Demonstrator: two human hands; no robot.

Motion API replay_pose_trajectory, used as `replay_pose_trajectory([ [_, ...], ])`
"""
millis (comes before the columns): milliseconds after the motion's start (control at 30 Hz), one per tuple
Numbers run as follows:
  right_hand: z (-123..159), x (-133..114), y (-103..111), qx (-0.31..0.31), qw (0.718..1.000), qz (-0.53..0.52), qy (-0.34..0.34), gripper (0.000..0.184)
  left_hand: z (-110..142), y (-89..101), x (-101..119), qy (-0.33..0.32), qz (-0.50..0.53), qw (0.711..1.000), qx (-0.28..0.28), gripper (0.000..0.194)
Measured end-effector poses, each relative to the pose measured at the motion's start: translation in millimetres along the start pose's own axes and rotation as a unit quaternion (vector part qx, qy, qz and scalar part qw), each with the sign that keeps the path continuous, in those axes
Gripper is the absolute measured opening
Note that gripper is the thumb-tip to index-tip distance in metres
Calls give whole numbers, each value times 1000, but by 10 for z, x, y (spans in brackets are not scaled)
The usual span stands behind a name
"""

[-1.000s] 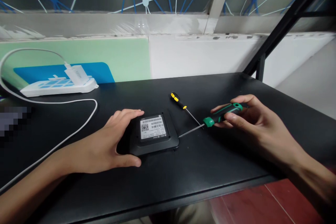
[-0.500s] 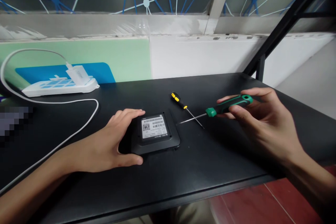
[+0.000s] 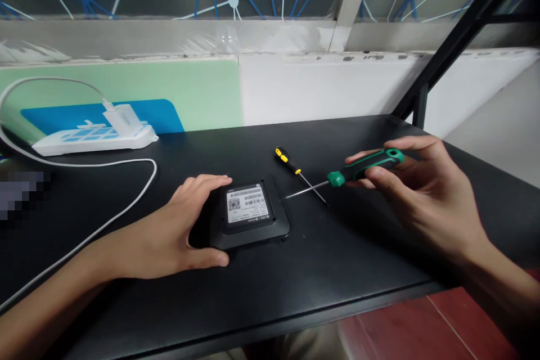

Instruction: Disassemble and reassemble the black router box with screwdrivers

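Note:
A flat black electronic device (image 3: 248, 233) with rounded corners lies on the black table. A white label (image 3: 248, 205) with a QR code and barcodes faces up on it. My left hand (image 3: 181, 230) spans the device's left side, fingers at the far edge and thumb at the near edge. Between the thumb and fingers of my right hand (image 3: 426, 197) is a green-and-black screwdriver (image 3: 367, 166). Its shaft slants down to the left, the tip at the device's right edge; whether it touches is unclear. Behind that shaft lies a smaller yellow-and-black screwdriver (image 3: 289, 161).
At the back left, a white power strip (image 3: 97, 143) carries a white charger (image 3: 124, 120). A white cable (image 3: 143, 191) loops from it down the table's left side. A black metal frame (image 3: 455, 39) rises at the right rear, near the wall.
My right hand has brought the green-and-black screwdriver slightly left, its tip closer to the device's right edge. My left hand stays around the device.

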State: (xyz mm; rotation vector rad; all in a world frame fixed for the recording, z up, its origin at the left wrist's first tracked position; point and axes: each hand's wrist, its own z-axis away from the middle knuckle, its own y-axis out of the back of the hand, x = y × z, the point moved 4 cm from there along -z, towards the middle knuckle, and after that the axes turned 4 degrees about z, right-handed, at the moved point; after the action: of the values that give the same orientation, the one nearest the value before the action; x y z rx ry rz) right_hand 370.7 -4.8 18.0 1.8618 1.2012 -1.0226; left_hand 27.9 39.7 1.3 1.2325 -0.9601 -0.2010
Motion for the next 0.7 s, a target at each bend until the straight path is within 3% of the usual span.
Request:
replay_pose_trajectory([
  [433,8,-48,-14,12,999,36,20,38,2,7,18,-6,0,1000,9,98],
  [700,-205,-223,-92,-65,992,76,76,42,-3,2,12,-5,8,1000,-6,97],
])
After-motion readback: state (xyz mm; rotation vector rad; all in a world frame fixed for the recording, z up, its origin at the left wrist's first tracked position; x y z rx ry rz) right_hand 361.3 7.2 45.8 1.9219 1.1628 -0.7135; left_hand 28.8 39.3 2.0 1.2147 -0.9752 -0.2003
